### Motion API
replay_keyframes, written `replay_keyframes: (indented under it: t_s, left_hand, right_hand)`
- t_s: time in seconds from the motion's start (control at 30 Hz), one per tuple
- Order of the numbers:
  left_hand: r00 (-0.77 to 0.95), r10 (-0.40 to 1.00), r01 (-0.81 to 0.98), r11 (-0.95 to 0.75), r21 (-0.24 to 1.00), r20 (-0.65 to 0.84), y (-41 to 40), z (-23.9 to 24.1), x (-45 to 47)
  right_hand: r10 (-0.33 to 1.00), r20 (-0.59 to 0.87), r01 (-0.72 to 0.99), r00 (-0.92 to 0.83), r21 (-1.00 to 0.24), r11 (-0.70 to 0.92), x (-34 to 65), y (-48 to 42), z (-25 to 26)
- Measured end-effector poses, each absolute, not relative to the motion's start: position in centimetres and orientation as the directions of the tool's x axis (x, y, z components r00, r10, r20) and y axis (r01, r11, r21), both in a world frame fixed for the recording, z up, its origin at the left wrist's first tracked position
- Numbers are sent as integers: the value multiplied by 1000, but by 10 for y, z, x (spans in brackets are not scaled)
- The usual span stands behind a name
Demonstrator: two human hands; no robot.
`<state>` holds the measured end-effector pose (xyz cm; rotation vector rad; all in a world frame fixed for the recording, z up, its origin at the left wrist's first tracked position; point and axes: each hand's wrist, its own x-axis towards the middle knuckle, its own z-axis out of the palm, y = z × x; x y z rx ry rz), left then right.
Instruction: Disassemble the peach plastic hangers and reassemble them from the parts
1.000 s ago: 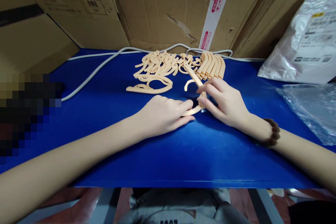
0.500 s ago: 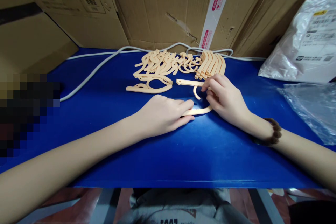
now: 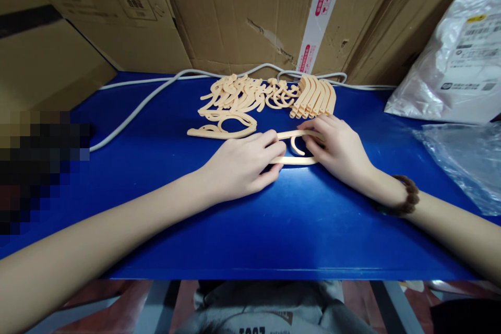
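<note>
Both hands meet over a peach plastic hanger part (image 3: 294, 147) lying on the blue table (image 3: 250, 229). My left hand (image 3: 242, 164) grips its left end with curled fingers. My right hand (image 3: 338, 148) pinches its right end, where a small hook curls between two flat arms. Behind lies a loose pile of the same peach parts (image 3: 238, 96), with a single folded piece (image 3: 223, 130) in front and a neat stack of folded ones (image 3: 315, 96) to the right.
A white cable (image 3: 148, 99) runs along the back and left of the table. Cardboard boxes (image 3: 242, 10) wall off the rear. A white plastic mail bag (image 3: 457, 57) and a clear plastic bag (image 3: 465, 162) lie at the right. A blurred dark patch sits at the left edge.
The upper arm of the hanger part has swung down from upright to lie nearly flat above the lower arm. My left hand has moved up to hold both arms at the left end.
</note>
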<state>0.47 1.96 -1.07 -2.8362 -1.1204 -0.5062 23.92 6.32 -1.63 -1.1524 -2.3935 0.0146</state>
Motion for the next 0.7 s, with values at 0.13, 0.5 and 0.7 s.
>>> replay_keyframes:
  t_s: [0.13, 0.5, 0.7]
  left_hand:
    - [698, 643, 669, -743, 35, 315, 20, -4, 2]
    - [135, 910, 960, -219, 177, 391, 79, 11, -55]
    - [27, 946, 929, -143, 342, 323, 105, -6, -73]
  right_hand:
    - [758, 404, 750, -512, -220, 624, 240, 63, -15]
    - [766, 389, 771, -511, -187, 609, 241, 64, -15]
    - [763, 401, 773, -508, -179, 609, 241, 64, -16]
